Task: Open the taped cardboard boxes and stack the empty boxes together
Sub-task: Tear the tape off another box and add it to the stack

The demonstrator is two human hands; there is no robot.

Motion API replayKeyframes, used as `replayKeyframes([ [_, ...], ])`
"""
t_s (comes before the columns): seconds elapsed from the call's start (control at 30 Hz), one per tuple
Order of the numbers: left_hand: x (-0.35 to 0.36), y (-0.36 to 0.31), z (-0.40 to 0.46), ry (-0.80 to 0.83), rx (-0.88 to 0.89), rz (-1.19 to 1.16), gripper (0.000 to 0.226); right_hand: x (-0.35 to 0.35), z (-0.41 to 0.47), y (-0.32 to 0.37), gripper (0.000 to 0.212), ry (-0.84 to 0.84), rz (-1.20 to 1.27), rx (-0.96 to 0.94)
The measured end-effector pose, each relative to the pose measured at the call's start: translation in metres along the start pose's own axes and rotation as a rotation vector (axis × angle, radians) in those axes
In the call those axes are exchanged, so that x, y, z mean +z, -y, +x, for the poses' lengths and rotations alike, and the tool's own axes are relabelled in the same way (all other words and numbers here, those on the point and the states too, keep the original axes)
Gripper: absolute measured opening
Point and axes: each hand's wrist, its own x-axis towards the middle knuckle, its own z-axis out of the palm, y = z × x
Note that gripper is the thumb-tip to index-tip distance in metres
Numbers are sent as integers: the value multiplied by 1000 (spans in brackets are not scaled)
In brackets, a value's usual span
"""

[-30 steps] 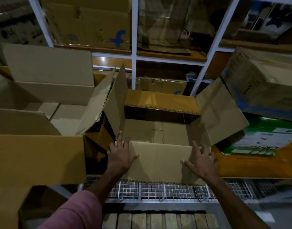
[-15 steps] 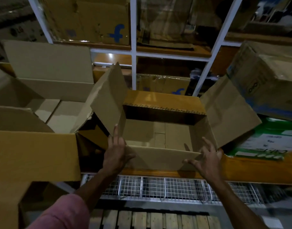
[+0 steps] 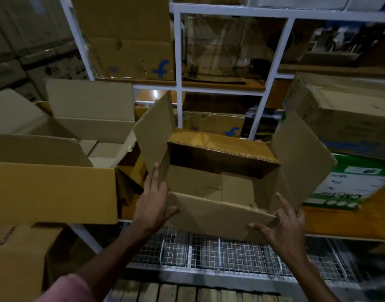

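Shelving of white metal bars (image 3: 178, 51) filled the upper frame, its wooden boards carrying worn cardboard cartons, two stamped with a blue "f" (image 3: 161, 69). Light was dim. At the centre, an open box (image 3: 211, 188) of plain brown corrugated card sat on an orange-brown wooden shelf (image 3: 348, 223), its four flaps spread outward and its inside bare. Below the shelf edge ran a white wire-mesh rack (image 3: 220, 251), and wooden slats (image 3: 165, 293) showed at the bottom.

The left hand (image 3: 153, 205) lay against the box's near left corner, fingers straight and together along the left flap, thumb on the near flap. The right hand (image 3: 283, 223) was at the near right corner, fingers spread apart and loosely bent, thumb under the flap's edge; whether they truly gripped I could not tell.

At left a larger open box (image 3: 56, 188) stood just beside the first, flaps raised. At right lay a green-and-white printed carton (image 3: 344, 188), with a taped brown carton (image 3: 348, 118) above it. A pink sleeve (image 3: 67, 288) showed at lower left.
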Motion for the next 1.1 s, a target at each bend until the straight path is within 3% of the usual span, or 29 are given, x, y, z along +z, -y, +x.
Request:
replayKeyframes([
  [0.3,-51,-13,-64,-82,0,34,59,-60,-51,21,60,-143,101,-86],
  [0.47,-92,-14,-85,-260,59,35,56,-109,-60,48,61,-267,98,-203],
  [0.6,-133,-9,-82,-356,77,47,57,-140,-42,76,53,-315,81,-242],
  [0.8,-195,16,-73,-446,83,106,57,-162,-2,122,58,-379,95,-330],
  [1.1,-269,79,-54,-449,-115,137,55,-163,69,222,75,-363,91,-427],
])
